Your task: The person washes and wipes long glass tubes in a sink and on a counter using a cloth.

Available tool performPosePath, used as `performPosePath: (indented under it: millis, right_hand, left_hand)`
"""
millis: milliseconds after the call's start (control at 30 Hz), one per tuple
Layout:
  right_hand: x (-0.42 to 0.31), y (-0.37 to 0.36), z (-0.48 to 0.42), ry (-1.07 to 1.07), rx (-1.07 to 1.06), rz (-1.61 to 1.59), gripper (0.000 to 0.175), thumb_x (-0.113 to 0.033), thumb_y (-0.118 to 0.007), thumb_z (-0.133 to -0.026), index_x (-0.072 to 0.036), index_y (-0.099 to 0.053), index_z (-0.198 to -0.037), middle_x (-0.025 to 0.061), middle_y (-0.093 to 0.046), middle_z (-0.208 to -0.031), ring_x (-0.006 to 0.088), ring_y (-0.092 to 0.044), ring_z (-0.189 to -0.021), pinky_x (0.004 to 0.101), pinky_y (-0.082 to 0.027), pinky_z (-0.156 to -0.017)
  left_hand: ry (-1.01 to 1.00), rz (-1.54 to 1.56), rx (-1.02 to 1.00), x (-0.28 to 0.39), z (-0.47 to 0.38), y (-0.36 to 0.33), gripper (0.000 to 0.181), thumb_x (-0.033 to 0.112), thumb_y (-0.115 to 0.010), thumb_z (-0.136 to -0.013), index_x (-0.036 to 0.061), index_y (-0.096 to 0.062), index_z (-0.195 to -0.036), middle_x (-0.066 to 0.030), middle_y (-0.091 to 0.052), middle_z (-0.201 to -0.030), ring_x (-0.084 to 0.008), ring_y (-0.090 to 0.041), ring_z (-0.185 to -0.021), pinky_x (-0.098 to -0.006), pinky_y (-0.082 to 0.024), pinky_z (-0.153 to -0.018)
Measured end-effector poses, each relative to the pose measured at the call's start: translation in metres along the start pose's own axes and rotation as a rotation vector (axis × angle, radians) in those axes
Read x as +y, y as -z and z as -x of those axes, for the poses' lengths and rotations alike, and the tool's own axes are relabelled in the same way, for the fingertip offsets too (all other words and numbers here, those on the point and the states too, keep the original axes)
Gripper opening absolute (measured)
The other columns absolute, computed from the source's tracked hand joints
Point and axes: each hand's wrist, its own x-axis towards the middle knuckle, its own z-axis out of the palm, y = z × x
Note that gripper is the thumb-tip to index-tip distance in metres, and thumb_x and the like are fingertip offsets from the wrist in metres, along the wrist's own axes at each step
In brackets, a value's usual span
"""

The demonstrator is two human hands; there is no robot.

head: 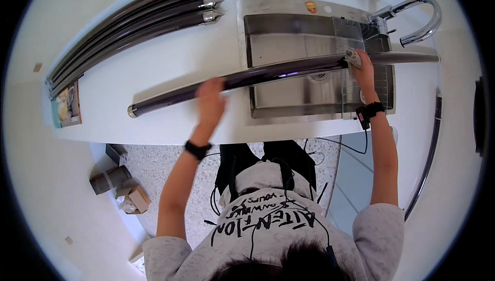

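A long, dark, shiny tube (267,75) lies slantwise over the steel sink, its capped left end above the white counter. My right hand (363,70) is closed on a crumpled grey cloth (352,58), which it presses against the tube above the right part of the sink. My left hand (211,101), somewhat blurred, is at the tube's left half; its fingers are at the tube, but whether they grip it cannot be told. To the right of the cloth the tube looks paler and greyer.
Several dark tubes (135,33) with pointed silvery ends lie at the back left. A chrome faucet (435,18) curves over the right side. The sink (286,105) holds a wire rack (381,83). A box of small items (80,107) sits at the left. Another dark tube (429,157) is at the right.
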Motion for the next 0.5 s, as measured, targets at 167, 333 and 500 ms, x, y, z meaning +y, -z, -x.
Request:
performPosePath:
  millis: [167,333,500]
  right_hand:
    - [-0.019,0.008,0.018,-0.156,0.23,-0.202,0.042,0.001,-0.059,-0.069,-0.007,-0.052,-0.109,0.0111,-0.055,-0.109,0.0276,-0.053,-0.102,0.0315,-0.04,-0.086]
    - [-0.066,0.039,0.092,-0.45,0.441,-0.41,0.041,0.004,-0.058,-0.072,-0.004,-0.051,-0.111,0.0096,-0.056,-0.105,0.0194,-0.052,-0.099,0.0285,-0.039,-0.087]
    - [-0.079,0.044,0.187,-0.706,0.489,-0.485,0.037,0.001,-0.059,-0.075,0.0,-0.05,-0.11,0.0086,-0.055,-0.105,0.017,-0.051,-0.097,0.0288,-0.037,-0.088]
  left_hand:
    - [-0.315,0.094,-0.133,0.151,-0.078,-0.062,0.072,0.016,-0.069,-0.061,0.0033,-0.035,-0.124,-0.0168,-0.038,-0.123,-0.0317,-0.036,-0.116,-0.0421,-0.028,-0.098]
    - [-0.38,-0.17,-0.128,0.23,-0.126,-0.122,0.074,0.021,-0.07,-0.061,0.0,-0.034,-0.123,-0.0162,-0.038,-0.124,-0.0289,-0.035,-0.117,-0.0418,-0.027,-0.099]
    - [-0.311,-0.316,-0.109,0.246,-0.137,-0.157,0.068,0.023,-0.07,-0.061,-0.0006,-0.039,-0.117,-0.0138,-0.044,-0.114,-0.026,-0.041,-0.109,-0.0387,-0.03,-0.095]
